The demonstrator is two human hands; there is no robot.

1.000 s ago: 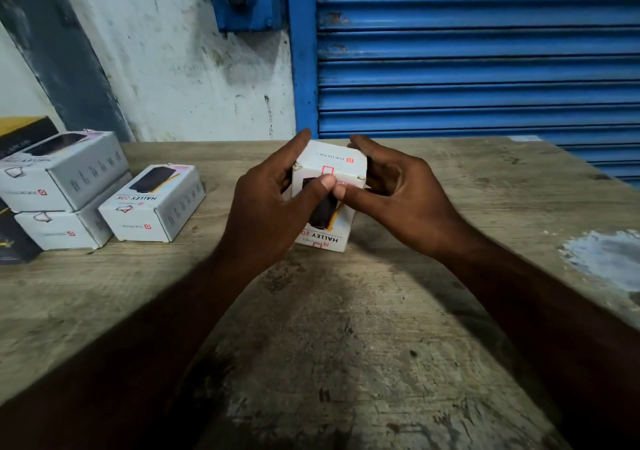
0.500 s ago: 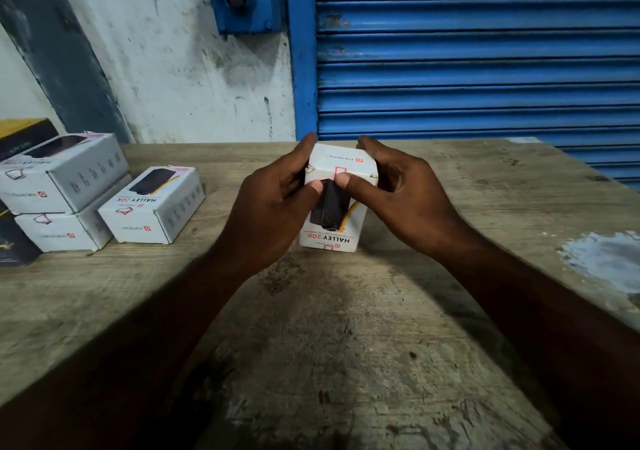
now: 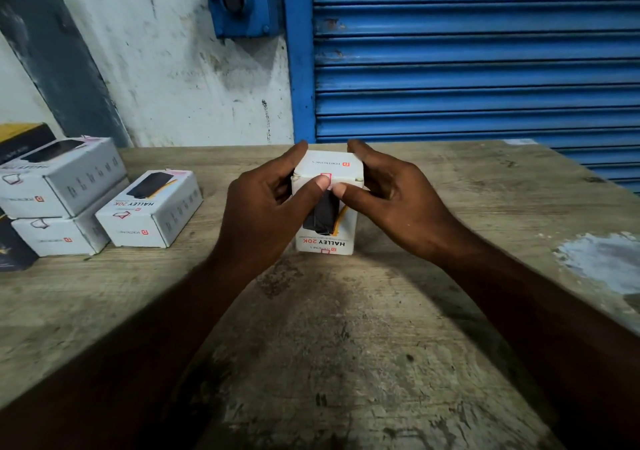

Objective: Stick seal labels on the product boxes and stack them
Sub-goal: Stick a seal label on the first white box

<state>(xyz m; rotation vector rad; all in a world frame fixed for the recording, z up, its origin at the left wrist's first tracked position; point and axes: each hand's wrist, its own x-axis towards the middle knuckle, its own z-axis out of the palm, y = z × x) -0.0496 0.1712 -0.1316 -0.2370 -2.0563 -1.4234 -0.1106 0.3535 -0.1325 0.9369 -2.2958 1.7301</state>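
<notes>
Mid-table [image 3: 346,345]: left hand [image 3: 263,207], right hand [image 3: 398,204] seemingly pinch box [image 3: 329,243].

A worn wooden table [image 3: 346,328] is seen, its boards scuffed, darkly stained towards the middle and marked with a pale paint patch [image 3: 602,259] near the right edge. Near the middle, a white box [image 3: 325,243] is stood on end, its lower end apparently set on the wood. At the left, a second white box [image 3: 149,207] is laid flat. Just beside it, further left, a third white box [image 3: 59,238] is laid on the table, and a fourth [image 3: 62,176] is stacked on top of it. A dark box [image 3: 14,252] is cut off by the left edge.
</notes>
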